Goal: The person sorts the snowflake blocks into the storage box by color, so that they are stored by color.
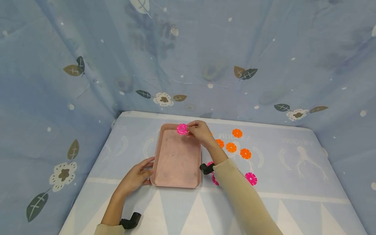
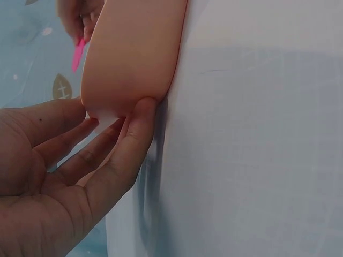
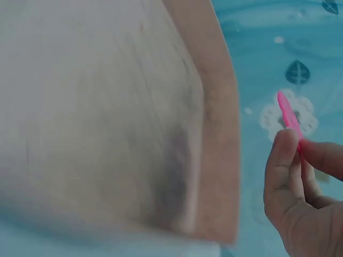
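Observation:
A pink flower-shaped plastic disc [image 1: 182, 129] is pinched between thumb and fingers of my right hand [image 1: 199, 131], above the far end of a shallow pink tray [image 1: 176, 160]. Edge-on, the same disc [image 3: 289, 115] shows in the right wrist view, beyond the tray rim [image 3: 217, 123]. My left hand [image 1: 135, 175] holds the tray by its near left side. In the left wrist view, the fingers [image 2: 142, 120] of that hand touch the tray's outer wall [image 2: 131, 59] at its upper and lower edges.
Several orange discs [image 1: 231, 147] lie right of the tray. Nearer the front are pink discs [image 1: 251, 178], some partly hidden behind the right forearm. Patterned blue cloth [image 1: 205, 65] hangs behind the table and at its sides. A patterned cloth [image 1: 282, 182] covers the table.

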A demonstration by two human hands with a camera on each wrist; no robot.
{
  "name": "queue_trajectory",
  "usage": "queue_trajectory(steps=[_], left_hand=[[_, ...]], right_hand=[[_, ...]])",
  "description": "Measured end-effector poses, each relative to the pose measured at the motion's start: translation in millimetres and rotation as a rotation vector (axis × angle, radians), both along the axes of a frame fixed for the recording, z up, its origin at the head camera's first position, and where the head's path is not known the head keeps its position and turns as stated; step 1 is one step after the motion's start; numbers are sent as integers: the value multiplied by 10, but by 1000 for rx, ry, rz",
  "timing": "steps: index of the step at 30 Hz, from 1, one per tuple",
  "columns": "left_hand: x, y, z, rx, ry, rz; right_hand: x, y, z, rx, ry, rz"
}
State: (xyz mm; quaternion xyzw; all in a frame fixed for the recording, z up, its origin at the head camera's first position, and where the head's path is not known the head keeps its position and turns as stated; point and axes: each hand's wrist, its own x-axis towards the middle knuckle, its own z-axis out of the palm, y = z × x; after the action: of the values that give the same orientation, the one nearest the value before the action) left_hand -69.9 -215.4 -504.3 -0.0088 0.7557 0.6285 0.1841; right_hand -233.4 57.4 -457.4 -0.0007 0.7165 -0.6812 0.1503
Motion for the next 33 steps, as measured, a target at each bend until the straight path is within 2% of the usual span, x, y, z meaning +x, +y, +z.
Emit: queue_trajectory(steps=[3, 7, 12, 16, 24, 29, 33], left_hand=[[-1, -10, -7, 7, 1, 0], [6, -17, -2, 12, 4, 3], [11, -16, 4, 28, 4, -2], [8, -11, 0, 29, 3, -2], [7, -11, 0, 31, -4, 4], [9, -6, 6, 33, -3, 3], [11, -9, -1, 30, -1, 5]], right_hand=[[-31, -191, -107, -38, -41, -41], [-40, -425, -270, -38, -71, -92], [11, -632, -429, -66, -132, -128], [57, -728, -507, -103, -184, -197], [73, -844, -522, -21, -183, -273], [70, -880, -521, -5, -170, -283], [76, -887, -515, 48, -124, -264]])
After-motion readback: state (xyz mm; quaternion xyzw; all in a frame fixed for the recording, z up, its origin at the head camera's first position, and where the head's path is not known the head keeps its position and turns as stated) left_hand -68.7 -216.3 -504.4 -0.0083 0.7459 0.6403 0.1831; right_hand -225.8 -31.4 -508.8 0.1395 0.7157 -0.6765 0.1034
